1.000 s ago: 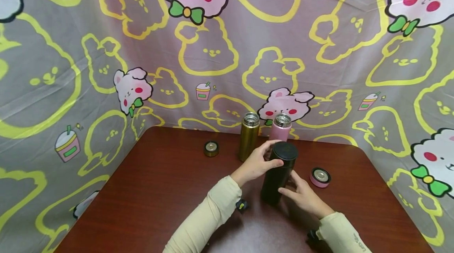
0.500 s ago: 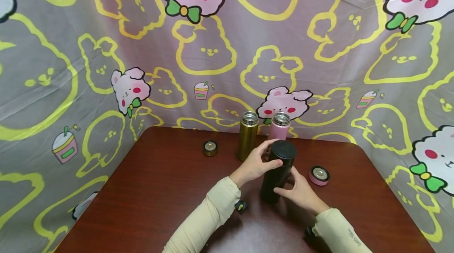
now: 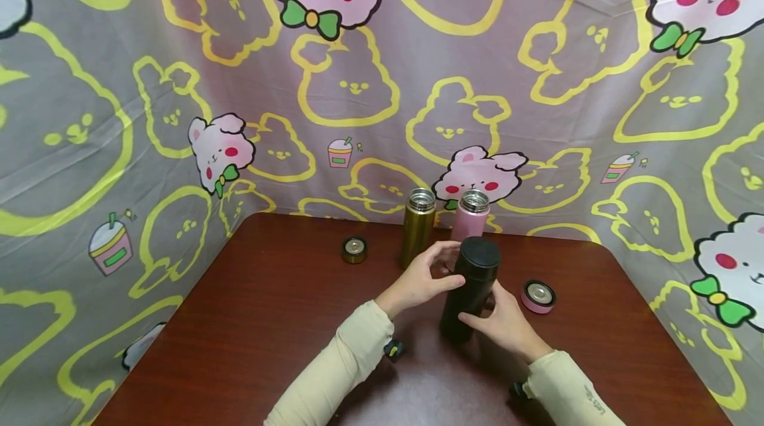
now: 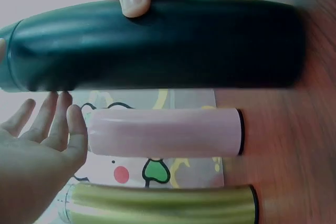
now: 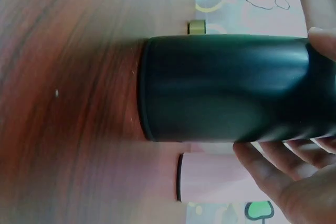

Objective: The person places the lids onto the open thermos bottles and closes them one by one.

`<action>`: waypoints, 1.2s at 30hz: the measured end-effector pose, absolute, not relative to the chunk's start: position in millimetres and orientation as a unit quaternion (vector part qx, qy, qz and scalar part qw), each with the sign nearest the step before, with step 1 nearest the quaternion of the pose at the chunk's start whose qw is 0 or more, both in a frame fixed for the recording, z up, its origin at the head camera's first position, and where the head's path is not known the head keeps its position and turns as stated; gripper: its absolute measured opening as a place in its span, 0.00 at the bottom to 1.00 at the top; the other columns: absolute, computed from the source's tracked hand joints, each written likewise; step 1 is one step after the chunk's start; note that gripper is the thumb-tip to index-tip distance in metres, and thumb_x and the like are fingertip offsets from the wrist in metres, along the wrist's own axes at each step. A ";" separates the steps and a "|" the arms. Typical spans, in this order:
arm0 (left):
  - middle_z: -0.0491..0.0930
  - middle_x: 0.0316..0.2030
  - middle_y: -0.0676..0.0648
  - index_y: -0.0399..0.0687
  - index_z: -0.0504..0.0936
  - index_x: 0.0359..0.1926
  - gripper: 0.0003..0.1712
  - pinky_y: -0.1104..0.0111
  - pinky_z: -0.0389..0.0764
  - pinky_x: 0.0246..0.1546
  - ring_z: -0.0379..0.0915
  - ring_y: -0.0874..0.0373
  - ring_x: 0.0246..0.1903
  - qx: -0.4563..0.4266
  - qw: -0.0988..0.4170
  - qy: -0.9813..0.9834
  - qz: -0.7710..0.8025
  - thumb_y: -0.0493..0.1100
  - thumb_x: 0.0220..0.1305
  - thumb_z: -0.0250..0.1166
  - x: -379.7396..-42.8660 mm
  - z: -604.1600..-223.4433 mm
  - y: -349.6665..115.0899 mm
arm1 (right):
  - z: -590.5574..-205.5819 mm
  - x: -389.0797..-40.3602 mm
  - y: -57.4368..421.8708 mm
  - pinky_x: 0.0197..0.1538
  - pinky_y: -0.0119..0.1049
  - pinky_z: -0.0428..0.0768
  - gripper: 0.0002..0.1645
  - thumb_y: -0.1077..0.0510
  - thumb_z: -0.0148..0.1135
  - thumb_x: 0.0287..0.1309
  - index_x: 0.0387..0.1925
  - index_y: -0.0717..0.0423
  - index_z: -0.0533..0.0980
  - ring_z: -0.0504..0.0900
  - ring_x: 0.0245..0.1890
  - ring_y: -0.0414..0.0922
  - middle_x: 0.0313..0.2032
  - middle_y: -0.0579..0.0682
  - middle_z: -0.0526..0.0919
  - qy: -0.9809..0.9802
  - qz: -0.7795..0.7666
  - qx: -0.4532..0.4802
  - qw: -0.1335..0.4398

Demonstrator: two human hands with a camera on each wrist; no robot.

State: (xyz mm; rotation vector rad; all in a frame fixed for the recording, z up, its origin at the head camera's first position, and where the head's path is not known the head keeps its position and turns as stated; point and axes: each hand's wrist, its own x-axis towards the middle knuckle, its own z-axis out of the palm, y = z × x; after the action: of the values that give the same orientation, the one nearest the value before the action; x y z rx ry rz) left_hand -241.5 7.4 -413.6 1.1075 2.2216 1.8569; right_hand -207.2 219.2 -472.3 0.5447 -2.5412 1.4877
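Note:
A black thermos (image 3: 468, 300) with its black lid (image 3: 480, 253) on stands slightly tilted between both hands. My right hand (image 3: 507, 323) holds its body, thumb on the near side and fingers round the far right side. Beside the lid is my left hand (image 3: 420, 280), its fingers loosely spread and its thumb touching near the lid seam. In the left wrist view, those fingers (image 4: 79, 129) lie along the black thermos's edge, without wrapping round it. Behind stand a gold thermos (image 3: 418, 230) and a pink thermos (image 3: 470, 219), both without lids.
The gold thermos's lid (image 3: 355, 250) lies upturned at the left on the brown table (image 3: 268, 320). To the right of the black thermos lies the upturned pink lid (image 3: 538, 297). A patterned cloth (image 3: 358, 94) hangs round the table's back and sides.
My left hand has loosened from the lid and shifted a little left and toward me. My right hand keeps its hold on the black thermos, which has hardly moved.

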 end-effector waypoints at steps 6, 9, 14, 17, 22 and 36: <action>0.76 0.53 0.46 0.47 0.71 0.59 0.24 0.61 0.72 0.52 0.71 0.50 0.54 0.341 0.047 0.746 0.571 0.41 0.62 0.64 -239.1 -420.2 -9.5 | -468.6 -212.8 229.3 0.42 0.38 0.79 0.44 0.50 0.78 0.41 0.59 0.48 0.64 0.81 0.42 0.47 0.47 0.54 0.80 -0.867 0.467 0.142 0.095; 0.77 0.51 0.51 0.50 0.75 0.56 0.20 0.63 0.73 0.51 0.72 0.55 0.52 0.331 0.056 0.776 0.533 0.44 0.63 0.64 -236.7 -424.2 -20.5 | -465.9 -216.1 235.6 0.40 0.40 0.80 0.44 0.49 0.77 0.41 0.59 0.50 0.64 0.82 0.41 0.48 0.46 0.55 0.80 -0.878 0.451 0.125 0.101; 0.77 0.50 0.49 0.49 0.77 0.52 0.17 0.63 0.73 0.51 0.71 0.54 0.52 0.340 0.054 0.822 0.453 0.46 0.63 0.63 -234.2 -432.5 -39.2 | -458.6 -224.0 246.5 0.39 0.42 0.78 0.44 0.44 0.75 0.43 0.59 0.52 0.63 0.81 0.41 0.50 0.46 0.56 0.79 -0.893 0.425 0.098 0.110; 0.76 0.51 0.48 0.47 0.77 0.52 0.17 0.61 0.72 0.52 0.71 0.54 0.53 0.348 0.055 0.843 0.406 0.47 0.64 0.62 -234.7 -438.0 -49.3 | -453.3 -230.8 253.3 0.41 0.44 0.77 0.45 0.42 0.73 0.45 0.59 0.54 0.62 0.80 0.43 0.51 0.46 0.57 0.78 -0.901 0.408 0.083 0.123; 0.76 0.50 0.48 0.47 0.77 0.50 0.16 0.58 0.72 0.52 0.71 0.53 0.53 0.341 0.065 0.864 0.365 0.47 0.65 0.61 -235.4 -443.2 -63.9 | -445.4 -243.5 264.3 0.42 0.49 0.76 0.47 0.41 0.72 0.46 0.59 0.60 0.60 0.78 0.43 0.55 0.47 0.62 0.77 -0.907 0.394 0.064 0.137; 0.77 0.50 0.42 0.45 0.78 0.49 0.15 0.61 0.71 0.52 0.71 0.48 0.53 0.333 0.065 0.879 0.337 0.46 0.65 0.60 -234.3 -443.8 -85.1 | -428.6 -279.6 292.0 0.53 0.60 0.69 0.56 0.38 0.68 0.49 0.65 0.67 0.51 0.71 0.53 0.65 0.55 0.70 0.68 -0.918 0.382 0.025 0.104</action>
State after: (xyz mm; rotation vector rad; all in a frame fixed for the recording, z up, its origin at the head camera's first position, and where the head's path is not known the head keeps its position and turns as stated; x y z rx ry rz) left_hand -234.3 -85.1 -443.8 1.0047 2.6517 1.0157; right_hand -279.6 292.0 -428.6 0.0750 -2.7068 1.1275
